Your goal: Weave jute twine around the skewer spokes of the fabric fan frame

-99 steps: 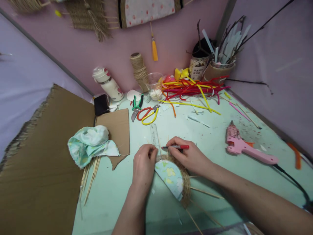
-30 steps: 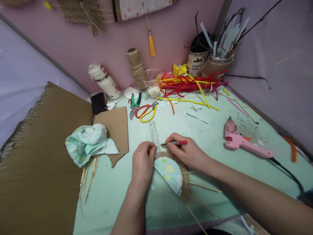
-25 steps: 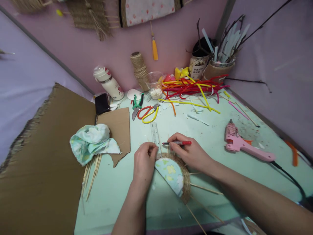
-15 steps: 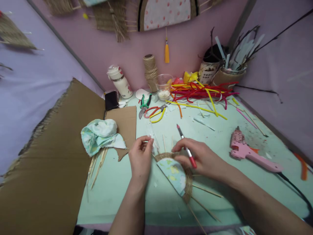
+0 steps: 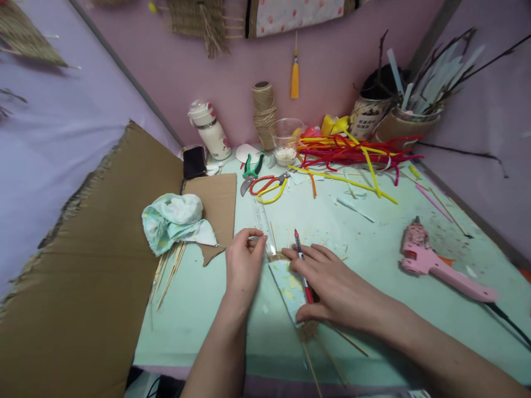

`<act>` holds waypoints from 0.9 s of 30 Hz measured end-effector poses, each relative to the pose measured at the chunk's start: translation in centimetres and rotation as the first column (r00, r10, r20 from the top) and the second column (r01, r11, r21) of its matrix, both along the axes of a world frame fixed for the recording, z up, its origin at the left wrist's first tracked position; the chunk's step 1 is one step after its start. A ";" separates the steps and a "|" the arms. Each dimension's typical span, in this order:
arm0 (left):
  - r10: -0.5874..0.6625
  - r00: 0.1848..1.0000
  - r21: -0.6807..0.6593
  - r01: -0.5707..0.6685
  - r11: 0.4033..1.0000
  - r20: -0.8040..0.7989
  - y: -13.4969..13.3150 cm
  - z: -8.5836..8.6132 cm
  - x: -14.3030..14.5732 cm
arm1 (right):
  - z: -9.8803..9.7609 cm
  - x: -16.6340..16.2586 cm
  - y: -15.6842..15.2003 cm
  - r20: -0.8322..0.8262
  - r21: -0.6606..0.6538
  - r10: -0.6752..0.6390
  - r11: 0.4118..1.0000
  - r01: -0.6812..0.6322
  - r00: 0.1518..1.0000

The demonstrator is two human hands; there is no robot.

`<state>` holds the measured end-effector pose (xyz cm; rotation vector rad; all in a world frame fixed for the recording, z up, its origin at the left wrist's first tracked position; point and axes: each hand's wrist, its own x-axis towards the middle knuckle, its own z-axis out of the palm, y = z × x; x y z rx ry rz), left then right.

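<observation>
Fabric half-disc [image 5: 286,286], pale blue with yellow flowers and edged in jute twine [image 5: 307,330], lies flat on the mint-green table [image 5: 373,249] near its front edge, between the 2 hands. The right hand [image 5: 332,284] is spread flat over its right part. A red pen [image 5: 299,251] is tucked among that hand's fingers with the tip pointing away from the person; which fingers clamp it I cannot tell. The left hand [image 5: 244,265] sits just beside the disc's far-left corner. Its thumb and fingertips are closed in a narrow pinch on the near end of a clear ruler [image 5: 262,218], which runs away from the person. Thin bamboo sticks [image 5: 348,342] poke out from under the disc toward the front edge.

To my eye, the step in hand is lining the ruler against the disc. It would go best with the right palm pressing evenly so the piece cannot turn, the ruler laid flat before any line is drawn, and the pen tip held off the cloth meanwhile.

Further out lie a crumpled cloth [image 5: 174,218] on cardboard [image 5: 83,265], scissors [image 5: 267,188] and a pink glue gun [image 5: 435,265].
</observation>
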<state>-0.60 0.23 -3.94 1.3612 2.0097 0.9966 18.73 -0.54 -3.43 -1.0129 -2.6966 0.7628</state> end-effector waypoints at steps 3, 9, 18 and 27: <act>-0.035 0.999 -0.033 0.035 0.999 -0.023 0.0 -0.2 0.1 | -0.1 -0.1 -0.2 0.005 0.043 -0.022 0.999 0.021 1.000; -0.150 0.985 -0.046 0.147 0.988 -0.089 -0.1 -0.5 0.3 | -0.4 -0.2 -0.4 0.010 0.104 -0.046 0.994 0.045 0.999; -0.170 0.972 0.007 0.174 0.985 -0.160 -0.1 -0.6 0.5 | -0.5 -0.2 -0.6 0.028 0.132 -0.050 0.990 0.046 0.998; -0.225 0.952 0.021 0.235 0.972 -0.208 0.0 -0.9 0.6 | -0.3 -0.2 -0.6 0.029 0.093 -0.045 0.995 0.042 0.999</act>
